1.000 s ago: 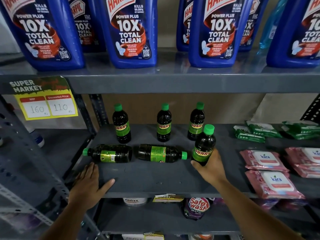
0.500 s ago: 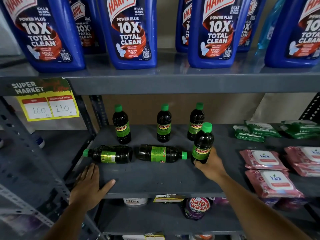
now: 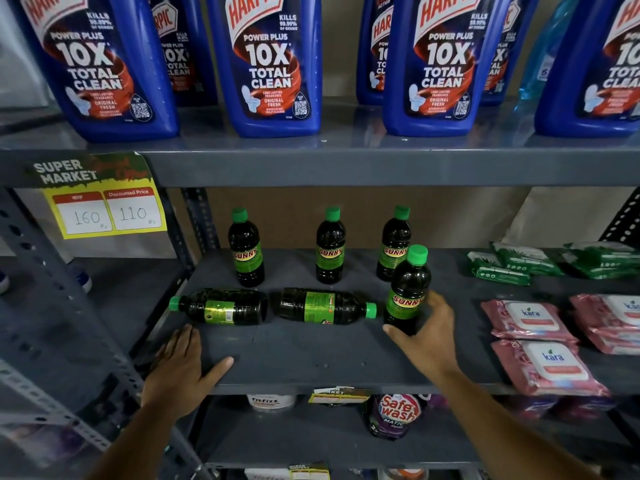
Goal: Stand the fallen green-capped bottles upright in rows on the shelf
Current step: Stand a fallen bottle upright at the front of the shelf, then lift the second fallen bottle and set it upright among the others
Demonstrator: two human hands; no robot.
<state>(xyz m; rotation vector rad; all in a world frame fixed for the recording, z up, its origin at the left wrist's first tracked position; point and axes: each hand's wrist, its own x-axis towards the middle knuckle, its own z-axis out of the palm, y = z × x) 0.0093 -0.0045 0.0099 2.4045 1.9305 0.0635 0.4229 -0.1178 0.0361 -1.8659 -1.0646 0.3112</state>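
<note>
Grey painted metal shelf (image 3: pixel 311 362), matte and scuffed, with perforated angle-iron uprights. Green-capped bottles are dark, glossy, round-shouldered plastic with yellow-green SUNNY labels. Back row of three stands upright: back-left bottle (image 3: pixel 245 252), back-middle bottle (image 3: pixel 330 249), back-right bottle (image 3: pixel 393 245). Front row: left fallen bottle (image 3: pixel 221 306) on its side, cap pointing left; middle fallen bottle (image 3: pixel 323 306) on its side, cap pointing right, nearly touching the held bottle (image 3: pixel 408 292).

Right hand (image 3: pixel 427 336) wraps the lower body of the held bottle from the right and front, thumb at its base on the left, fingers curled behind the label; grip closed around it. Bottle upright, base at or on the shelf, exact contact hidden by the hand. Left hand (image 3: pixel 181 367) lies flat, palm down, on the shelf's front-left edge, fingers spread, holding nothing, just in front of the left fallen bottle without touching it.

Versus half a second ago: held bottle a touch straighter, otherwise same spot; left hand and both fallen bottles unchanged.

Above: blue glossy Harpic bottles (image 3: pixel 270 64). Right: pink Kara wipe packs (image 3: pixel 547 365), soft crinkled plastic. Yellow price tag (image 3: pixel 107 209) at left.
</note>
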